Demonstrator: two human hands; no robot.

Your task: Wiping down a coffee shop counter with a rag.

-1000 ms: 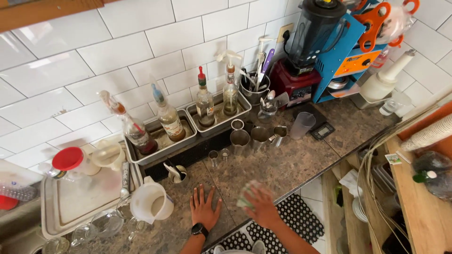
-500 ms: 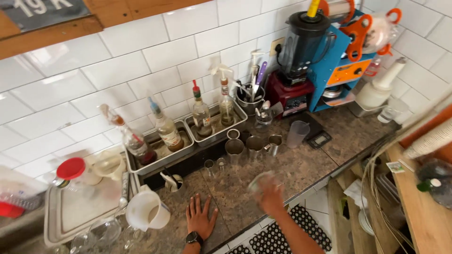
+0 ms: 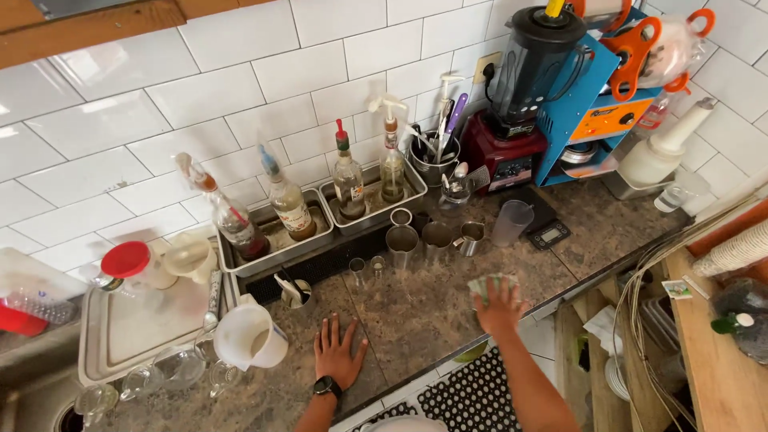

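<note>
Right hand (image 3: pixel 498 306) is pressed flat over a crumpled pale-green cloth (image 3: pixel 490 284) at lower centre-right on the speckled brown stone counter (image 3: pixel 416 312), grasping it; left hand (image 3: pixel 338 350) is laid open, empty, well apart toward lower centre.

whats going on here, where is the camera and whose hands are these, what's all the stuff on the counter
The camera sits on a person's head and looks down, so the two arms rising from the bottom edge are that person's own. There is no machine doing the work.

The left hand, with a dark wristwatch, lies flat and open on the stone counter. The right hand presses a pale green cloth onto the counter.

Behind them, against the white tiled wall, two metal trays hold syrup bottles with pour spouts. In front stand small metal cups and a clear plastic cup. At right is a blender on a red base; at left a white jug and a red-lidded jar by a large tray.
</note>
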